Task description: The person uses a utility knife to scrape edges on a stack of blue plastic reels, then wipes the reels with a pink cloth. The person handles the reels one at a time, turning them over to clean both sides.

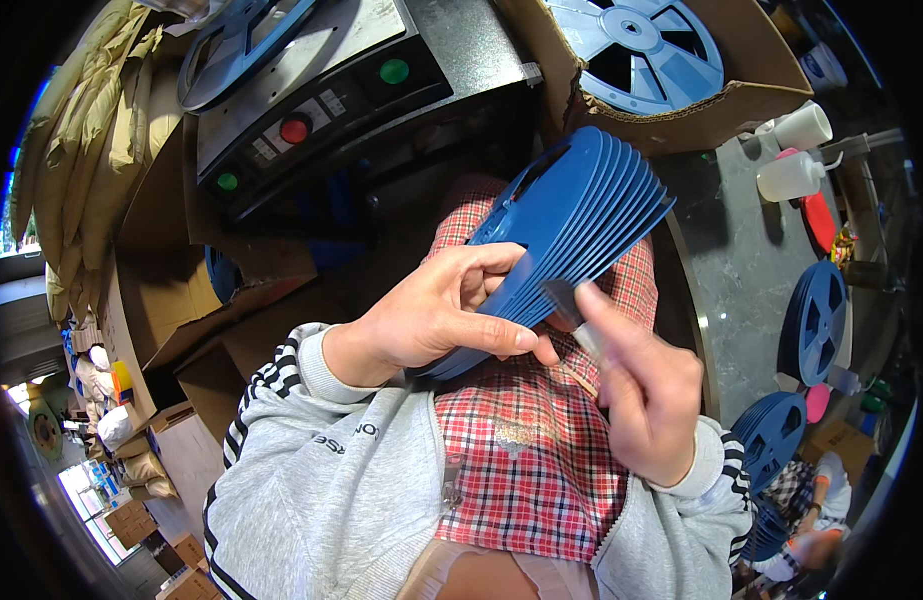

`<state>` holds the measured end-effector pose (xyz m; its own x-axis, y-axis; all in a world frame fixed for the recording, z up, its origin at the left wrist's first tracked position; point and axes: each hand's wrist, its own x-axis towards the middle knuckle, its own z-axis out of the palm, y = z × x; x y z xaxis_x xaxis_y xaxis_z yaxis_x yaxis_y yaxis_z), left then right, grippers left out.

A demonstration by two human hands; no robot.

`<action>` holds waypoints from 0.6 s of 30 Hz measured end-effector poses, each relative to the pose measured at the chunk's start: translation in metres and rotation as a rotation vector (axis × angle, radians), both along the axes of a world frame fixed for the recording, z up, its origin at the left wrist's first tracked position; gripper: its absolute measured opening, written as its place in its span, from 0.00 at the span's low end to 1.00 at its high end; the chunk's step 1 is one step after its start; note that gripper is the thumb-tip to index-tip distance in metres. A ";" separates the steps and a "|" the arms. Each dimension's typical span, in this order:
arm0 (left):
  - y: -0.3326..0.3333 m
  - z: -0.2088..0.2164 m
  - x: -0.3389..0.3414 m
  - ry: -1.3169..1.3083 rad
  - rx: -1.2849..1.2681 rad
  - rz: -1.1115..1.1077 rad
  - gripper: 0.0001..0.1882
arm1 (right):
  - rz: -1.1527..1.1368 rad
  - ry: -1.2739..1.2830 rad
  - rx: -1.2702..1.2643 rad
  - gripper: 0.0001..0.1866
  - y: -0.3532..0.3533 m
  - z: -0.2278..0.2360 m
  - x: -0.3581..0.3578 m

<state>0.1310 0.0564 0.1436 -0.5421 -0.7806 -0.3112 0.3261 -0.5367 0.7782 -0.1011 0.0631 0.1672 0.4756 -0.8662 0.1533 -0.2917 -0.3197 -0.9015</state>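
Observation:
A fanned stack of blue plastic reel discs (571, 205) tilts over my lap. My left hand (426, 312) is closed around its near left edge, the thumb lying across the rims. In my right hand (646, 385), slightly smeared by motion, is a small brush (558, 298) with dark bristles and a pale middle part. Its bristles are at the lower right rims of the discs, close to my left fingertips; whether they touch cannot be made out. Most of the brush's handle is hidden in my fingers.
Ahead stands a machine with a button panel (291, 130), a blue reel (246, 50) on top. A cardboard box (721, 110) of blue reels is at upper right. The right-hand table (726, 290) bears bottles and more reels (816, 320). Another person (816, 500) sits at lower right.

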 end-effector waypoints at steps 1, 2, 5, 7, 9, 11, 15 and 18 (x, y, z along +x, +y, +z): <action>-0.001 0.001 0.000 0.002 -0.006 0.001 0.27 | 0.022 -0.009 -0.012 0.24 0.000 -0.001 0.000; -0.001 0.002 0.000 0.003 -0.013 0.003 0.27 | 0.044 -0.018 -0.024 0.23 0.001 -0.001 0.000; 0.000 0.002 0.001 -0.002 0.035 0.016 0.29 | -0.030 -0.016 0.029 0.23 -0.003 0.000 -0.002; 0.000 0.001 0.001 -0.014 0.030 0.013 0.29 | -0.074 -0.020 0.079 0.22 -0.006 0.004 -0.003; 0.000 0.002 0.001 -0.012 0.034 0.013 0.29 | -0.086 -0.020 0.098 0.23 -0.008 0.004 -0.002; -0.001 0.002 0.001 -0.013 0.030 0.006 0.30 | -0.063 -0.007 0.087 0.23 -0.009 0.003 -0.001; 0.000 0.001 0.002 -0.008 0.038 0.010 0.30 | -0.018 0.008 0.039 0.24 -0.007 0.000 0.000; 0.001 0.001 0.002 0.002 0.046 0.009 0.30 | -0.026 0.015 0.026 0.25 -0.008 0.000 0.000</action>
<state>0.1329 0.0571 0.1450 -0.5357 -0.7705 -0.3455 0.3331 -0.5688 0.7520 -0.1007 0.0552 0.1672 0.4550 -0.8818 0.1239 -0.3127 -0.2885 -0.9050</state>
